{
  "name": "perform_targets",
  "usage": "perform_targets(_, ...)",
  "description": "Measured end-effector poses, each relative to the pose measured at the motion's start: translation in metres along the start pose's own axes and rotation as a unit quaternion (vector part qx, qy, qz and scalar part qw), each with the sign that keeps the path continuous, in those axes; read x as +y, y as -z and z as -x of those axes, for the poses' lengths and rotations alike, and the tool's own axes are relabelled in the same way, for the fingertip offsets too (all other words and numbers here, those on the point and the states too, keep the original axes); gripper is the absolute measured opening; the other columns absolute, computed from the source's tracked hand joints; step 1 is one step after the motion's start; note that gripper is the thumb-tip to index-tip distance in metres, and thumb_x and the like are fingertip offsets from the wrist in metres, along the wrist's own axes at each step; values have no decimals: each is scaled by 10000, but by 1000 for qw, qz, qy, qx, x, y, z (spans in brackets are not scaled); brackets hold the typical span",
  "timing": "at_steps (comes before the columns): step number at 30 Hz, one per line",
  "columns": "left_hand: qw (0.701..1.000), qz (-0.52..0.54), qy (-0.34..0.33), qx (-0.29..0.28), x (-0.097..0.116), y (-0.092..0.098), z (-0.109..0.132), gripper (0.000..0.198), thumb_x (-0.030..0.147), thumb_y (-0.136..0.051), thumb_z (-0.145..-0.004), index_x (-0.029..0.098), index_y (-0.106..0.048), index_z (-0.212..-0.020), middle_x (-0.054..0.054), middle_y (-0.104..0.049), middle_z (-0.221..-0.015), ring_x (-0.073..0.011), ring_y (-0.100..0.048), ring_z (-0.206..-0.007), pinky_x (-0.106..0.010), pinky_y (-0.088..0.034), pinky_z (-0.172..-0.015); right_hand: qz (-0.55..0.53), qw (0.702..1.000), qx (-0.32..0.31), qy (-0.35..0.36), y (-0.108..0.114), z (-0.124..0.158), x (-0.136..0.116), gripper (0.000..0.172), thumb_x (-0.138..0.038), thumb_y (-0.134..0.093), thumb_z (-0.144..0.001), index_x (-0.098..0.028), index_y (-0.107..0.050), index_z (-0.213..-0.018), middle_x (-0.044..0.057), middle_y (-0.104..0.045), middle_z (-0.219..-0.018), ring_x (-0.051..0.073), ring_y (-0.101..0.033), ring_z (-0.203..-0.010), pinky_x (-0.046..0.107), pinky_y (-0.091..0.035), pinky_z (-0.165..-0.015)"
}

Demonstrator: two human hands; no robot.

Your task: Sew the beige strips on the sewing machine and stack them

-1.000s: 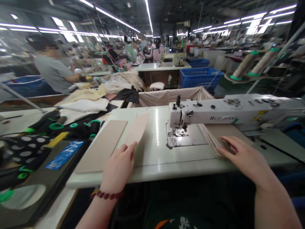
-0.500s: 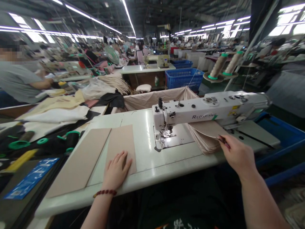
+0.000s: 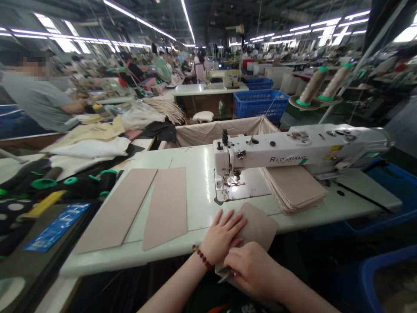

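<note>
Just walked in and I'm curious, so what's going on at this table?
A person's left hand lies spread on a beige panel at the near edge of the sewing table. The right hand, close beside it, grips a small pointed metal tool; whether it touches the panel is unclear. Two more beige panels lie on the table to the left, and a stack of beige pieces sits by the sewing machine.

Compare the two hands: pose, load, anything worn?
Pose: the left hand has its fingers spread on a beige piece; the right hand is curled.
Load: the right hand grips a pointed tool; the left hand grips none.
Worn: the left hand has a beaded bracelet at its wrist; the right hand has none.
Shared: both are near the table's front edge.
</note>
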State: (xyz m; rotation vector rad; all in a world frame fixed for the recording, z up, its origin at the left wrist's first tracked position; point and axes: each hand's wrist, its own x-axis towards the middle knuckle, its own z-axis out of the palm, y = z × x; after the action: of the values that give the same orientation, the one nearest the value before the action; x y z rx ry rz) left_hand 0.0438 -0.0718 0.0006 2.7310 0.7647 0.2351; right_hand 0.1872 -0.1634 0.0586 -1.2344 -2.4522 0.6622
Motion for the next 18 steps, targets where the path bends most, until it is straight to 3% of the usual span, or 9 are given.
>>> perform_targets(4, 985, -65, 139, 74, -19, 0, 30, 537, 380, -426, -950, 268, -309, -1462, -47, -357, -1500, -300, -218, -1415, -578, -149, -1148, -150, 989, -16, 9, 12, -6, 18, 182, -304, -501, -924, -205, -653, -940, 0, -692, -848, 127, -623, -748, 210, -425, -666)
perform_targets(7, 970, -79, 201, 110, -34, 9, 45, 503, 235, -417, -926, 194, -380, -1425, -82, -361, -1494, -292, -188, -1425, -539, -182, -1155, -128, 987, 71, -62, 17, -19, 47, 247, -314, -460, -948, -224, -627, -1107, 34, -689, -1033, 156, -637, -900, 250, -474, -777)
perform_targets(9, 974, -71, 188, 103, -40, 14, 47, 524, 135, -407, -889, 185, -400, -1410, -77, -334, -1509, -261, -189, -1428, -489, -203, -1163, -31, 987, 110, -110, 14, -30, 69, 312, -258, -495, -917, -248, -580, -1217, 55, -634, -1207, 193, -619, -1020, 303, -492, -826)
perform_targets(11, 985, -55, 148, 73, -43, 16, 43, 549, 106, -393, -891, 240, -380, -1423, -42, -319, -1519, -226, -225, -1419, -449, -222, -1163, 62, 985, 96, -128, 8, -38, 88, 424, -210, -525, -878, -279, -526, -1297, 50, -558, -1331, 218, -609, -1070, 332, -511, -820)
perform_targets(14, 989, -45, 130, 48, -46, 17, 32, 494, 265, -403, -958, 318, -334, -1444, -18, -320, -1520, -218, -275, -1401, -441, -225, -1159, 138, 979, 71, -131, 1, -48, 103, 520, -204, -521, -871, -310, -441, -1374, 34, -486, -1406, 219, -636, -1022, 334, -535, -762)
perform_targets(18, 983, -44, 167, 62, -55, 20, 21, 484, 399, -378, -973, 300, -338, -1446, -35, -338, -1510, -225, -285, -1395, -429, -212, -1159, 168, 975, 75, -127, 0, -63, 109, 524, -236, -506, -896, -307, -401, -1405, 50, -451, -1432, 205, -654, -972, 319, -539, -738)
